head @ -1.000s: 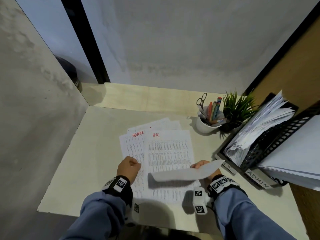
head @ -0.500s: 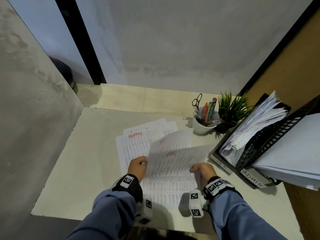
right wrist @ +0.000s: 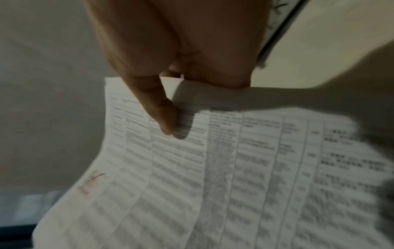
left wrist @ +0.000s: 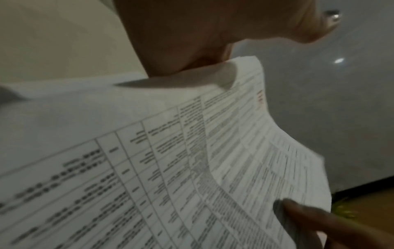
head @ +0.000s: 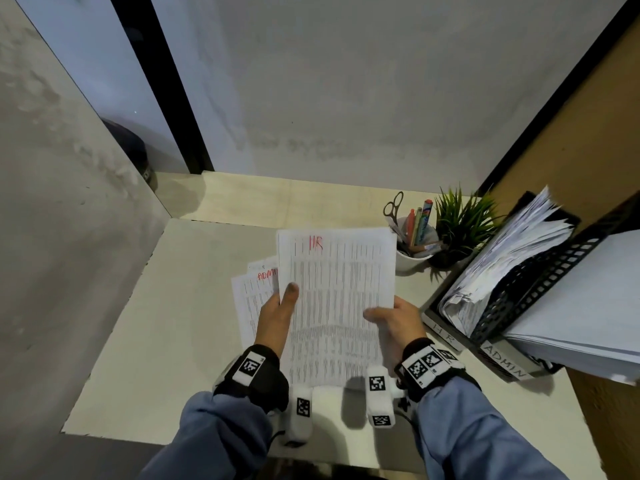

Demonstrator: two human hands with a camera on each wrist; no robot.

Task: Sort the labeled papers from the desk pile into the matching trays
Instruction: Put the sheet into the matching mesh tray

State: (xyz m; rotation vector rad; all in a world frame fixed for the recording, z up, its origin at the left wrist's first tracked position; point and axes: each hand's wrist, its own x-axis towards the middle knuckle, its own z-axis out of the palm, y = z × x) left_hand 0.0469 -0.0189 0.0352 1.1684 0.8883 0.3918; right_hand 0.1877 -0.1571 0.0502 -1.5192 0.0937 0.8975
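A printed sheet marked HR (head: 337, 292) in red is lifted off the desk and held upright in front of me. My left hand (head: 282, 306) pinches its left edge with the thumb on the front. My right hand (head: 388, 318) pinches its right edge, thumb on the printed face (right wrist: 164, 118). The same HR sheet (left wrist: 192, 160) fills the left wrist view. On the desk behind it lies the rest of the pile, topped by a sheet marked ADMIN (head: 258, 284). At the right stand stacked black trays, one labelled HR (head: 445, 336) and one labelled ADMIN (head: 502, 365), both holding papers.
A white cup with scissors and pens (head: 412, 237) and a small green plant (head: 460, 226) stand behind the sheet at the right. Walls enclose the desk (head: 166, 334) at the left and back. A brown panel rises behind the trays.
The HR sheet has been raised from the pile to upright; the right hand lifted its near edge first, then both hands took its sides. The ADMIN sheet now lies uncovered.
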